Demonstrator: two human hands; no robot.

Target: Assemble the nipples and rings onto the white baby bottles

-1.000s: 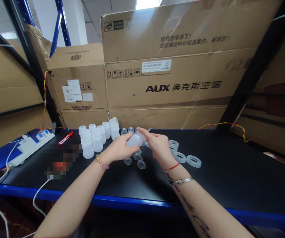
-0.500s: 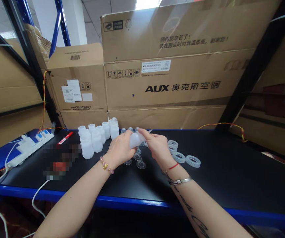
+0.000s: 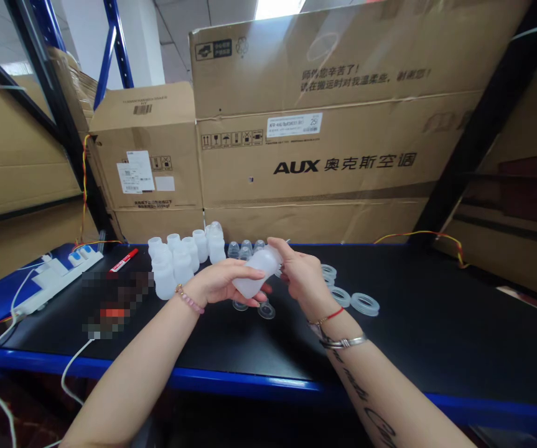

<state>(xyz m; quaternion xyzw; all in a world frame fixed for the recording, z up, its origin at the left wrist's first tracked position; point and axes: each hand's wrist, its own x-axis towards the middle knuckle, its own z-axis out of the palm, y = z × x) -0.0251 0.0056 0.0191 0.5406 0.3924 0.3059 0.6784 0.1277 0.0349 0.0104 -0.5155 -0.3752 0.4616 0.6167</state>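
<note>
A frosted white baby bottle [image 3: 253, 279] is held tilted above the table, its base towards the lower left. My left hand [image 3: 219, 281] cradles the body, thumb on top and fingers underneath. The fingers of my right hand [image 3: 302, 274] close round the neck end, which they mostly hide; a small clear tip pokes out beyond them. Behind the bottle stand several clear domed caps [image 3: 246, 249]. Clear nipples [image 3: 266, 310] lie below my hands, partly covered. Near my right wrist are translucent rings [image 3: 364, 304].
Several frosted bottles [image 3: 164, 283] stand in rows at left, one at the back wearing a clear cap [image 3: 216, 230]. A red marker [image 3: 123, 260], a power strip [image 3: 58, 280] and white cables lie farther left. Cardboard boxes [image 3: 305, 186] wall off the back of the black table [image 3: 417, 348].
My left hand has rolled palm-up and loosened round the bottle, baring more of its body. The bottle's base has dropped slightly. My right hand stays at the neck end, turned a little.
</note>
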